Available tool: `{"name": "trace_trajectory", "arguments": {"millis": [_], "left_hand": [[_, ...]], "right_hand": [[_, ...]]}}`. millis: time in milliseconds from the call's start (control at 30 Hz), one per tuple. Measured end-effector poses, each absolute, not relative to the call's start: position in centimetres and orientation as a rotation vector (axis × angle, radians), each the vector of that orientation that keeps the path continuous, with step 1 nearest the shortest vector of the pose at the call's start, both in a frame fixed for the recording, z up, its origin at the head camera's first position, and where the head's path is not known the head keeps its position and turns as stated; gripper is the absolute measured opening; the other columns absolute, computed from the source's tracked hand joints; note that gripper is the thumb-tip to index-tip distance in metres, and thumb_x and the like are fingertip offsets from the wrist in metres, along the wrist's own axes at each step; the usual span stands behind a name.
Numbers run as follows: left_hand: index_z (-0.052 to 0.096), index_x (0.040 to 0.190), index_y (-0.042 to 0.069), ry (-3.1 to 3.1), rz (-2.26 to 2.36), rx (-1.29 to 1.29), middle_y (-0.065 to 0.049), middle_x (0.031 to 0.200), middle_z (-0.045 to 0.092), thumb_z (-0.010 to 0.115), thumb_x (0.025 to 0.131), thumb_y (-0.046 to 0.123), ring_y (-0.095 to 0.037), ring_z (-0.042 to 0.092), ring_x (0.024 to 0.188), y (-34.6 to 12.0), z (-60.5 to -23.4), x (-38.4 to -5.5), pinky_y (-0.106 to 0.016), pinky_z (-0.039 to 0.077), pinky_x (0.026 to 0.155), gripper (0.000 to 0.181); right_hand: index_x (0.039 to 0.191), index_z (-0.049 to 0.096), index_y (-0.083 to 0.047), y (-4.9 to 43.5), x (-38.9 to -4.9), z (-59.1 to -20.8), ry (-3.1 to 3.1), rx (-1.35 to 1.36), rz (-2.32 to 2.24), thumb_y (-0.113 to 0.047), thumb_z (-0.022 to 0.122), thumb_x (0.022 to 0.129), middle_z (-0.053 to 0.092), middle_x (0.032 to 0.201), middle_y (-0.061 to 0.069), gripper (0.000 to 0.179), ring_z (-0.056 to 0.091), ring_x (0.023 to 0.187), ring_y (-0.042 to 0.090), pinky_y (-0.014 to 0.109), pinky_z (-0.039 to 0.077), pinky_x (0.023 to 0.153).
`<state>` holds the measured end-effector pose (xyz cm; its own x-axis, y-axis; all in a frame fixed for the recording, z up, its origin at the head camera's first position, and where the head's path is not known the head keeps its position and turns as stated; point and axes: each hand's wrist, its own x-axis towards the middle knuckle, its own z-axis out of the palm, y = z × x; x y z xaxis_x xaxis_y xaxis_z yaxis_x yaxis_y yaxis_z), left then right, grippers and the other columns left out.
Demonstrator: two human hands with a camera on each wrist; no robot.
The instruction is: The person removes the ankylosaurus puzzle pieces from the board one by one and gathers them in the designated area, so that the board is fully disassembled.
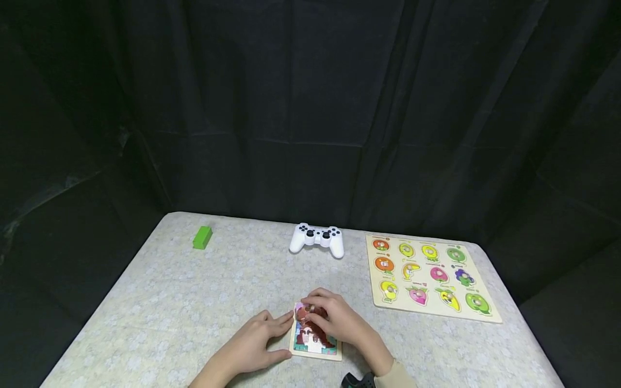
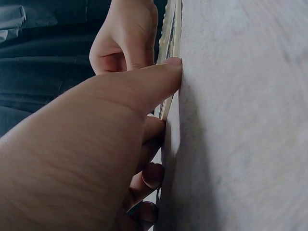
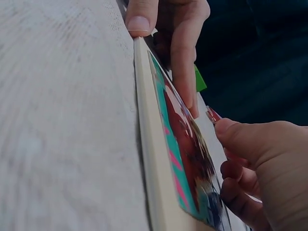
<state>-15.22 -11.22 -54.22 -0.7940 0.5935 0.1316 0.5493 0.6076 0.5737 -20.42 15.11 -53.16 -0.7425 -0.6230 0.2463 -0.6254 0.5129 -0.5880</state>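
Note:
A small wooden picture puzzle (image 1: 316, 355) lies on the table, its tray filled with glossy red-brown, white and teal pieces. Along its left side rests my left hand (image 1: 249, 344), index finger stretched toward the upper edge and thumb against the lower left corner. Over the puzzle's upper part, my right hand (image 1: 338, 319) pinches a small reddish puzzle piece (image 3: 212, 114) between thumb and fingers. In the right wrist view that piece is tilted and raised just above the board. The left wrist view shows my left thumb (image 2: 168, 72) at the board's edge.
A white game controller (image 1: 317, 239) stands behind the puzzle. Farther right lies a large wooden fruit puzzle board (image 1: 436, 312) with several knobbed pieces. A green block (image 1: 202, 237) sits at the back left. Black curtain (image 1: 291, 108) hangs behind the patterned tablecloth (image 1: 145, 323).

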Motion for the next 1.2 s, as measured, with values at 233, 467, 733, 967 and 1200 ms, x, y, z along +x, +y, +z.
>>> {"name": "trace_trajectory", "arguments": {"millis": [233, 467, 733, 967, 1200], "left_hand": [[0.063, 0.148, 0.012, 2.736, 0.943, 0.961, 0.001, 0.155, 0.056, 0.082, 0.091, 0.047, 0.001, 0.036, 0.077, -11.2, -54.2, -15.3, -0.015, 0.036, 0.064, 0.069], [0.062, 0.148, 0.013, 2.731, 0.935, 0.946, 0.003, 0.157, 0.054, 0.082, 0.091, 0.047, 0.000, 0.035, 0.076, -11.2, -54.2, -15.2, -0.015, 0.034, 0.064, 0.070], [0.062, 0.149, 0.013, 2.720, 0.939, 0.939, 0.002, 0.158, 0.054, 0.082, 0.091, 0.046, 0.000, 0.034, 0.076, -11.1, -54.1, -15.2, -0.015, 0.033, 0.064, 0.070], [0.061, 0.149, 0.013, 2.714, 0.941, 0.926, 0.003, 0.158, 0.053, 0.082, 0.092, 0.046, 0.000, 0.035, 0.077, -11.1, -53.9, -15.2, -0.015, 0.033, 0.065, 0.069], [0.061, 0.149, 0.013, 2.712, 0.934, 0.927, 0.003, 0.158, 0.052, 0.081, 0.092, 0.047, -0.001, 0.035, 0.077, -11.1, -54.0, -15.2, -0.015, 0.033, 0.065, 0.070]], "right_hand": [[0.127, 0.076, -0.010, 16.5, -20.1, -52.4, -2.761, 0.999, 1.114, -0.024, 0.072, 0.103, 0.071, 0.118, -0.003, 0.027, 0.061, 0.086, 0.001, 0.025, 0.056, 0.076], [0.125, 0.076, -0.011, 19.4, -19.9, -51.8, -2.721, 0.944, 1.076, -0.014, 0.076, 0.099, 0.069, 0.120, 0.000, 0.026, 0.056, 0.082, 0.000, 0.023, 0.054, 0.071], [0.123, 0.077, -0.012, 22.9, -19.4, -51.7, -2.716, 0.825, 1.044, -0.009, 0.080, 0.095, 0.068, 0.115, -0.003, 0.028, 0.053, 0.079, 0.001, 0.022, 0.052, 0.068], [0.121, 0.078, -0.011, 24.9, -18.3, -52.2, -2.752, 0.733, 1.034, -0.012, 0.081, 0.095, 0.069, 0.111, -0.005, 0.026, 0.052, 0.078, 0.001, 0.023, 0.049, 0.065], [0.113, 0.079, -0.015, 25.5, -17.4, -53.1, -2.741, 0.696, 1.067, -0.016, 0.083, 0.094, 0.069, 0.104, -0.010, 0.020, 0.055, 0.078, 0.000, 0.022, 0.049, 0.065]]}}
